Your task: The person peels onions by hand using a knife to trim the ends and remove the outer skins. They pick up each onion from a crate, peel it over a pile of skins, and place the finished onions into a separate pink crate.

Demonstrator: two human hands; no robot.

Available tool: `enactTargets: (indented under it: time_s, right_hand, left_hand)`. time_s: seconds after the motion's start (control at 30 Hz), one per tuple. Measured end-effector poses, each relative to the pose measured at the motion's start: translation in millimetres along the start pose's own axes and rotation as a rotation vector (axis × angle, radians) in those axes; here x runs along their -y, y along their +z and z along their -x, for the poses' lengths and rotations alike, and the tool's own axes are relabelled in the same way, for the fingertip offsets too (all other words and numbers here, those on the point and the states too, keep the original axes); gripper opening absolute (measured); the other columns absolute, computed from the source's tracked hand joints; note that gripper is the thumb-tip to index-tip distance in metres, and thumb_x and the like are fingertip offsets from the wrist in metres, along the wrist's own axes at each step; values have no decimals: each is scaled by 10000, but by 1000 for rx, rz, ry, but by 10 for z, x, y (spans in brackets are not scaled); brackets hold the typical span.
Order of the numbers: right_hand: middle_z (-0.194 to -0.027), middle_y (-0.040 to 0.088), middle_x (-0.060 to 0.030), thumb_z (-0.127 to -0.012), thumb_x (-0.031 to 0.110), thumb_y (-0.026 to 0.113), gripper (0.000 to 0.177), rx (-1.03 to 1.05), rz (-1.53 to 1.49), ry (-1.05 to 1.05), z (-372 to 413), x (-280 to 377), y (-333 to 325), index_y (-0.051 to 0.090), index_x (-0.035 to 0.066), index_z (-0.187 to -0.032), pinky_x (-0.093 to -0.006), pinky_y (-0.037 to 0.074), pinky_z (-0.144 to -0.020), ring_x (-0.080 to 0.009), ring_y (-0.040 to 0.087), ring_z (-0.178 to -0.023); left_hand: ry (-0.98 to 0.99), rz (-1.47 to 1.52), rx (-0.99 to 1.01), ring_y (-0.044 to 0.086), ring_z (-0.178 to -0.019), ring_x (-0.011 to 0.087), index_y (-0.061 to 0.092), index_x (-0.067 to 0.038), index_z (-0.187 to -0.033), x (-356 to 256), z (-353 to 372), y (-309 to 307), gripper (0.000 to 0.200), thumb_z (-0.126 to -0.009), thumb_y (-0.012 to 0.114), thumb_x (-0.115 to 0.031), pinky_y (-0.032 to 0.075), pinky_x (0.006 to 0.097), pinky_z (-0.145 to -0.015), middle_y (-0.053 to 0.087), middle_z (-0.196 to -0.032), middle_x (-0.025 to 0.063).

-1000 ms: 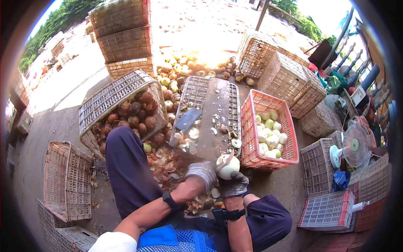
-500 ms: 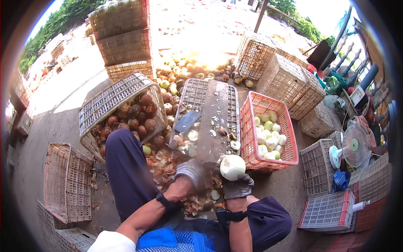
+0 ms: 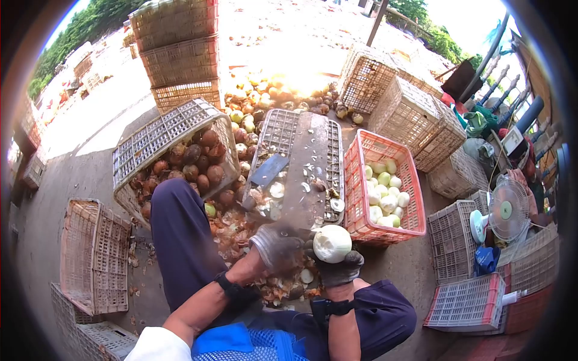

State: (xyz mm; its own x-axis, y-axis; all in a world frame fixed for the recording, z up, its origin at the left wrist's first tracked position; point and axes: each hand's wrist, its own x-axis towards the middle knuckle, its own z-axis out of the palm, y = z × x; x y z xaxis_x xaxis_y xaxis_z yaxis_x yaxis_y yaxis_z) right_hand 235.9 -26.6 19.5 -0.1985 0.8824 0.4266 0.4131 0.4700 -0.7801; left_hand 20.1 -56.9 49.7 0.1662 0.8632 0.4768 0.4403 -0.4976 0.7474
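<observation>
The peeled onion, white and round, sits just off the near corner of the red crate. It is cupped from below by the right hand, whose gloved grip curls around its lower half. Judged firm, fairly light, slick where bare and liable to bruise; best cradled low, not pinched. The left hand, farther from the crate, is blurred, so its grip cannot be determined. Alongside the crate stands the bench, carrying a cleaver.

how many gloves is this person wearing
2: a grey one on the left hand, beside the peeled white fruit, and a dark one on the right hand, which holds that fruit from below.
</observation>
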Motion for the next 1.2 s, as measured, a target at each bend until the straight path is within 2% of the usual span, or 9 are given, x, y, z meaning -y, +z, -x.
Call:
enactTargets:
  time_s: [0.1, 0.27, 0.43, 0.67, 0.8, 0.9, 1.0, 1.1, 1.2]
  right_hand:
    - [-801, 661, -98, -723, 196, 743, 255, 29, 45, -26, 18, 21, -11, 669, 60, -926, -347, 533, -625, -256, 647, -710]
    - [-812, 663, -102, -713, 193, 757, 280, 81, 129, -66, 39, 62, 2, 670, 55, -940, -348, 536, -630, -258, 649, -719]
    - [-732, 657, -108, -708, 251, 767, 247, 55, 112, -88, 71, -123, 124, 689, 79, -867, -361, 535, -562, -293, 649, -642]
    - [-847, 716, -60, -700, 92, 771, 266, 164, 250, -38, 37, 19, 29, 698, 43, -950, -291, 547, -693, -163, 685, -756]
    - [-821, 714, -55, -667, 141, 790, 274, 106, 286, -78, -59, 73, -44, 704, 63, -915, -299, 546, -681, -175, 686, -731]
    - [-798, 707, -52, -631, 164, 803, 293, 30, 267, -61, -68, -1, -57, 708, 83, -895, -299, 543, -669, -190, 685, -719]
    - [-788, 703, -58, -620, 159, 806, 301, 33, 291, -60, -2, 54, -114, 704, 76, -891, -312, 538, -655, -203, 685, -716]
    - [-779, 701, -61, -609, 159, 819, 312, 5, 364, -83, 39, 99, -156, 698, 62, -879, -324, 535, -646, -213, 687, -713]
    - [-762, 693, -74, -611, 166, 830, 314, -55, 258, -58, 30, 141, -153, 688, 47, -865, -337, 530, -622, -232, 682, -693]
  left_hand:
    - [-723, 896, -82, 628, -820, 177, 672, -19, -1012, -306, -210, -185, 311, -717, 757, -70, 525, 315, -704, 665, -962, 93]
    - [-681, 576, 88, 611, -796, 109, 684, -6, -958, -215, -284, -194, 355, -657, 807, -150, 512, 295, -682, 684, -901, 72]
    - [-88, 170, 60, 595, -717, 118, 679, -17, -861, 173, -84, -103, 258, -652, 784, -125, 485, 286, -603, 674, -827, 54]
    - [-706, 783, -279, 598, -700, 108, 633, -5, -881, 423, 74, -214, 256, -646, 731, 23, 492, 264, -584, 642, -775, 47]
    - [-733, -71, -35, 574, -653, 145, 620, -40, -864, 661, 57, -217, 266, -629, 743, -18, 492, 308, -544, 616, -741, 36]
    - [-844, 255, -12, 566, -652, 127, 632, -41, -869, 372, 21, -223, 226, -681, 758, -44, 497, 311, -581, 616, -744, 37]
    - [-649, 448, -1, 575, -648, 134, 655, -37, -907, -6, -12, -294, 209, -729, 758, -72, 499, 312, -601, 627, -766, 45]
    - [-293, 86, 16, 575, -632, 144, 673, -40, -947, -26, -13, -196, 211, -760, 751, -100, 492, 316, -597, 632, -766, 44]
    - [-211, -25, 68, 625, -645, 267, 683, -61, -958, -254, -48, -155, 214, -800, 716, -201, 497, 365, -602, 640, -799, 114]
